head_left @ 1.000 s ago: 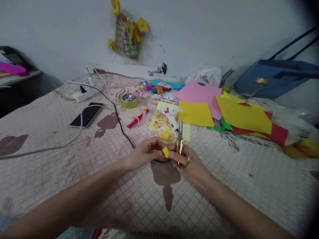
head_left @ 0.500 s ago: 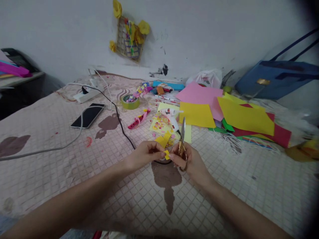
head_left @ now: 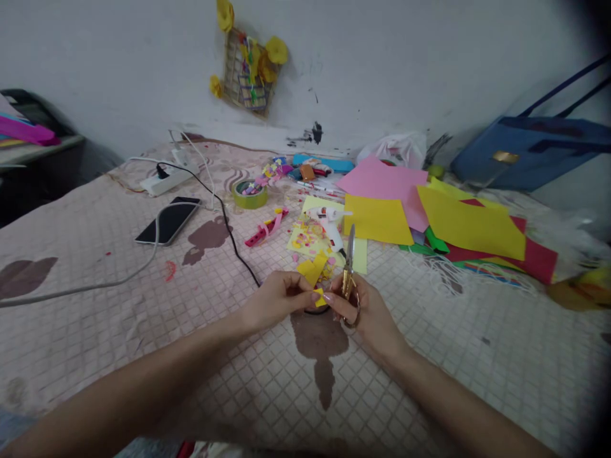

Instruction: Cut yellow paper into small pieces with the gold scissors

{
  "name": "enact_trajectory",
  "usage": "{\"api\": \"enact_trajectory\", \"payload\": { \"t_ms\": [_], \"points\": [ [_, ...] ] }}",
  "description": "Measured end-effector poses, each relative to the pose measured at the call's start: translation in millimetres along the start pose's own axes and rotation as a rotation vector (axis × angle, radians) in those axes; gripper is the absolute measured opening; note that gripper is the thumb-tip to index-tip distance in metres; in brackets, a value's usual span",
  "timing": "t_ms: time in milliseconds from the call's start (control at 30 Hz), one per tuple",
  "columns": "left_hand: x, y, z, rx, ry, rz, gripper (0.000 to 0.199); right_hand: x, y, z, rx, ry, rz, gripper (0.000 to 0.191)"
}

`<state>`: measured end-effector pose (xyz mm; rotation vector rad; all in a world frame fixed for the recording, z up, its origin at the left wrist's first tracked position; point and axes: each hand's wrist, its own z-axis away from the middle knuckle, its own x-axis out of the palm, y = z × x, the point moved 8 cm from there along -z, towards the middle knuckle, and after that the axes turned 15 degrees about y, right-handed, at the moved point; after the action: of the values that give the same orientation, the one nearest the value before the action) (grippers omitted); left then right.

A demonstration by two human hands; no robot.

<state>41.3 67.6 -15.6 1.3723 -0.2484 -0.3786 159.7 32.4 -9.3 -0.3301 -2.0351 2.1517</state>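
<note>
The grip of the left hand [head_left: 279,299] is narrow: thumb and fingertips pinch a small yellow piece [head_left: 319,298] at its left edge, above the near-middle part of the desk [head_left: 258,394]. The grip of the right hand [head_left: 372,312] holds gold-handled scissors [head_left: 348,273], blades together and directed away from the person; its thumb tip meets the right edge of the yellow piece, though contact is too small to confirm. Just beyond the fingers lies a folded yellow strip [head_left: 312,268], with small yellow scraps beside it. Behind the strip, a white glue gun [head_left: 330,228] rests on a pale yellow sheet [head_left: 358,256], which also carries pink and yellow bits. To the left of this sheet are a red strip [head_left: 265,230] with a pink band, and a roll of tape [head_left: 251,200]. A black cord [head_left: 233,242] runs from the white power strip [head_left: 167,182] toward the hands; a phone [head_left: 168,221] lies left of the cord. To the right are yellow sheets [head_left: 377,219], a pink sheet [head_left: 384,184] and loose white strings [head_left: 442,273]. A blue bag [head_left: 529,152] stands at the far right.
</note>
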Motion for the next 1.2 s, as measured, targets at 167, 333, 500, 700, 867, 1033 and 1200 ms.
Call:
{"api": "enact_trajectory", "payload": {
  "t_ms": [167,333,500,700,867,1033,1200],
  "points": [
    [1.8,3.7,1.7,0.005,-0.015,-0.053,0.023,0.4,-3.9,0.4,-0.016,0.006,0.019,0.018],
    [2.9,1.9,1.4,-0.001,-0.02,-0.07,0.022,0.6,-3.7,0.4,-0.021,0.013,0.034,0.018],
    [3.9,-0.8,0.6,0.024,-0.028,-0.082,0.022,1.6,-3.5,-0.3,-0.051,0.012,0.053,0.018],
    [7.8,-2.7,1.8,0.027,-0.072,-0.078,0.022,-2.3,-3.9,-2.3,-0.058,0.057,0.068,0.018],
    [5.3,-1.2,2.0,0.018,-0.041,-0.065,0.022,-2.5,-5.3,-0.5,-0.067,0.052,0.067,0.019],
    [0.2,0.6,0.3,0.026,-0.001,-0.019,0.024,2.2,-5.4,0.0,-0.088,-0.016,0.064,0.017],
    [0.2,2.1,0.2,0.004,-0.007,-0.018,0.036,-0.6,-9.9,0.3,-0.16,0.025,0.098,0.013]
  ]
}}
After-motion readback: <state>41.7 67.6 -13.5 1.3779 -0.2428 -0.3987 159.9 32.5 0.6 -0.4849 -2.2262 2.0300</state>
